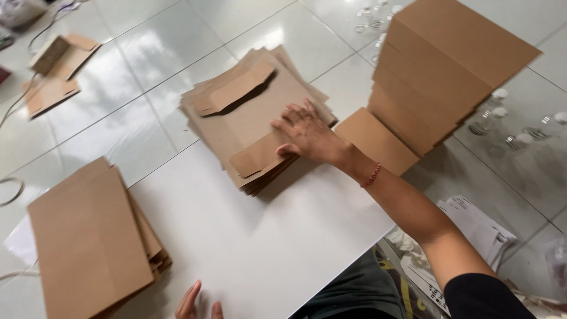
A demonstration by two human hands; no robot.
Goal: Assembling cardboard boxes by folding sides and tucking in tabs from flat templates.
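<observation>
White tiled floor (147, 53) all around, with a flat white board (260, 236) laid on it as a low work surface. Right hand (307, 136) stretched out flat on a stack of brown cardboard blanks (254, 118), fingers spread, palm pressing the top sheet; grip wide, nothing pinched or clasped. Thumb right beside a folded-up flap at the near edge of that stack. Red bead bracelet (372, 175) on the wrist just behind. Left hand (198, 302) barely peeking in at the bottom edge, fingertips resting on the board, well apart from the other hand; can't tell how its grip is set, too little showing. Pile of folded brown boxes (94, 242) just beside that left hand, on its outer side. Tall leaning stack of folded boxes (443, 65) off to the far side of the right hand, close by. Small clear jars with white lids (502, 118) on the floor beyond that. A couple of loose cardboard pieces (56, 74) way off past the blanks.
</observation>
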